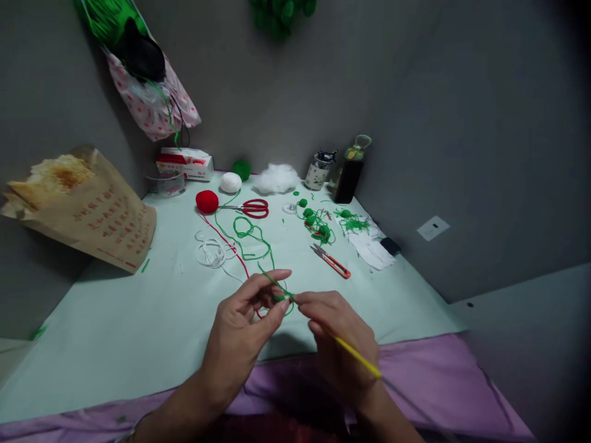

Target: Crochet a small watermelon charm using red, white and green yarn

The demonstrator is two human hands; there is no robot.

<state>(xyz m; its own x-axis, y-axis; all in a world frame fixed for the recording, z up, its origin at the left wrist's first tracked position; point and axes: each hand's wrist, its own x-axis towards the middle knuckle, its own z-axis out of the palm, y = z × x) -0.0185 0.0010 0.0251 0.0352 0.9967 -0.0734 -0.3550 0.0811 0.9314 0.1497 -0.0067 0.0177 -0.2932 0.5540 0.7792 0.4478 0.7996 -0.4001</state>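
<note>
Counter (115, 332), pale cover, purple cloth (429, 375) along its near edge. Left end: brown paper bag (108, 215), tilted, flatbread (64, 172) showing at its mouth. Bag's front carries several lines of reddish-brown characters, too small to read with certainty, and a red strip lower down.

Left hand (242, 323) and right hand (344, 332) meet above the near part of the counter, fingertips close together.

Far side: red-and-white box (184, 165), printed, lettering not legible. At right, dark bottle (349, 178), pale green cap with loop; no writing made out. White fluff (277, 178) near the middle. Jar (318, 172) beside the bottle, patterned label, unreadable.

Red-handled scissors (252, 208), tips just beside a red yarn ball (207, 202). White ball (230, 182) and green ball (241, 170) behind. Nearer, orange-handled snips (332, 261).

Yellow-handled tool (357, 355): right grip closed on it, front end at the work.

Smallest: green yarn piece (280, 298), between left thumb and fingers, that grip closed on it; partly hidden.
</note>
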